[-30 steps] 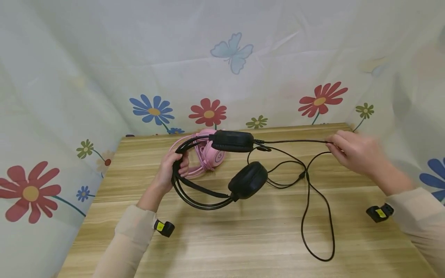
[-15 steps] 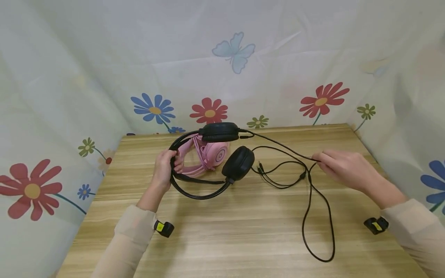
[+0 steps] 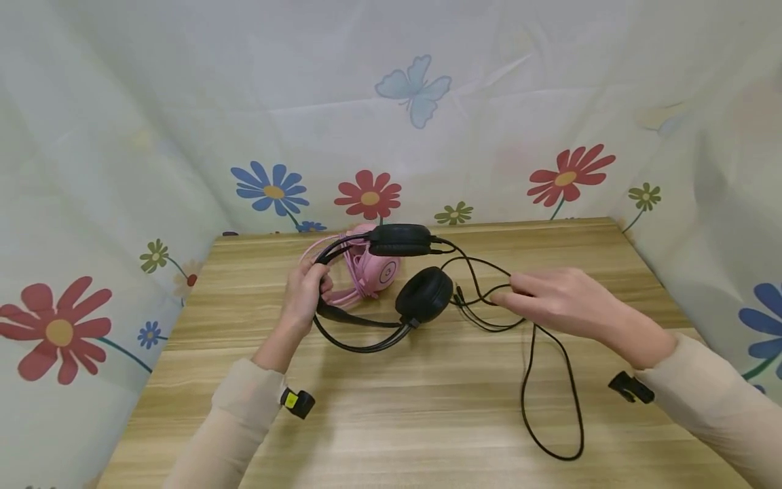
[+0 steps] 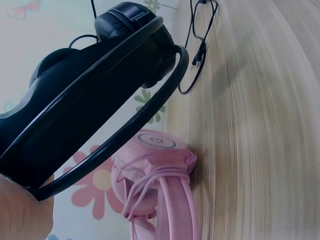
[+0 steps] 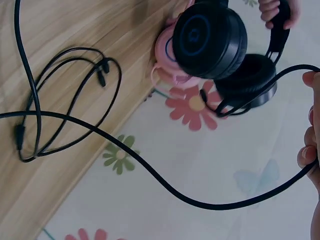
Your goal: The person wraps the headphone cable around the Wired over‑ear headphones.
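Note:
A black headset [image 3: 424, 295] is held above the table by my left hand [image 3: 303, 293], whose fingers curl round the middle of its headband. Both ear cups point to the right. From the upper cup a thin black cable [image 3: 572, 380] runs to my right hand [image 3: 559, 299], which holds it between thumb and curled fingers. In the right wrist view the cable [image 5: 220, 206] passes through that hand and sags below it. Behind the black headset lies a pink headset [image 3: 379, 272], its own pink cord wound round it; the black one partly hides it.
The wooden table [image 3: 391, 421] meets a flowered cloth backdrop [image 3: 501, 136] at its back edge. Cable loops and small plugs [image 5: 102, 75] lie on the table right of the headsets. A long cable loop reaches toward the front.
My right hand has moved left along the table toward the ear cups, and the cable near them has gone slack. The black headset has shifted slightly while my left hand keeps its grip.

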Demonstrator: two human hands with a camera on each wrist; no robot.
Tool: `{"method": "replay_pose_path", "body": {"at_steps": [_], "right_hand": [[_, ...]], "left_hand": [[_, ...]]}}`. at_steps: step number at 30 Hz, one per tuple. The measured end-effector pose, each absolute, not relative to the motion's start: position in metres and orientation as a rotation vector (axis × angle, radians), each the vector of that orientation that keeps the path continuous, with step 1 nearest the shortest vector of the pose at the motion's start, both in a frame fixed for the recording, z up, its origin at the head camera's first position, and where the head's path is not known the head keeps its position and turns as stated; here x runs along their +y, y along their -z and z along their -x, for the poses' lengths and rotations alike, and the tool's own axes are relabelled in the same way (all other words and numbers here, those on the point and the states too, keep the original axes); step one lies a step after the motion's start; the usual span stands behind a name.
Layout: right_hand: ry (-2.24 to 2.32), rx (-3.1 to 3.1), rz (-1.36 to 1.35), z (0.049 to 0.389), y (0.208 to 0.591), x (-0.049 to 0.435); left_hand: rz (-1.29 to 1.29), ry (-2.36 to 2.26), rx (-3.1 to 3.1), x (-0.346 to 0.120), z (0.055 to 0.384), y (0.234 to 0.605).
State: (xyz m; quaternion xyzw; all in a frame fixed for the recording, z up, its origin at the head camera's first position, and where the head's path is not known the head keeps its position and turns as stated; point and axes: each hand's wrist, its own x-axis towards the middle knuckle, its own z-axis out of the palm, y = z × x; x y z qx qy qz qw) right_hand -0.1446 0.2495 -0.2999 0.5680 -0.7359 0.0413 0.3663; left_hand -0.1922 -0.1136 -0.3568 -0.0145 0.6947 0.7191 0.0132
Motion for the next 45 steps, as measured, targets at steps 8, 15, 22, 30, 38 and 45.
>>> {"method": "replay_pose_path", "body": {"at_steps": [8,15,22,30,38,45], "right_hand": [[0.014,-1.926,-1.527,0.157,0.301,0.231],[-0.01,-2.059,-1.522,0.176,0.321,0.237],[-0.023,-2.134,-1.495,0.184,0.326,0.241],[0.022,-2.199,-1.538,0.188,0.307,0.215],[0.208,-2.031,-1.634,0.193,0.29,0.188],[0.282,-2.007,-1.667,0.199,0.281,0.174]], "left_hand": [[-0.083,-2.274,2.139,-0.103,0.191,0.353],[-0.127,-2.259,2.097,-0.101,0.188,0.351],[-0.171,-2.235,2.092,-0.097,0.187,0.35],[-0.233,-2.102,2.147,-0.083,0.187,0.349],[-0.279,-1.98,2.178,-0.07,0.184,0.348],[-0.329,-1.893,2.194,-0.067,0.184,0.347]]}}
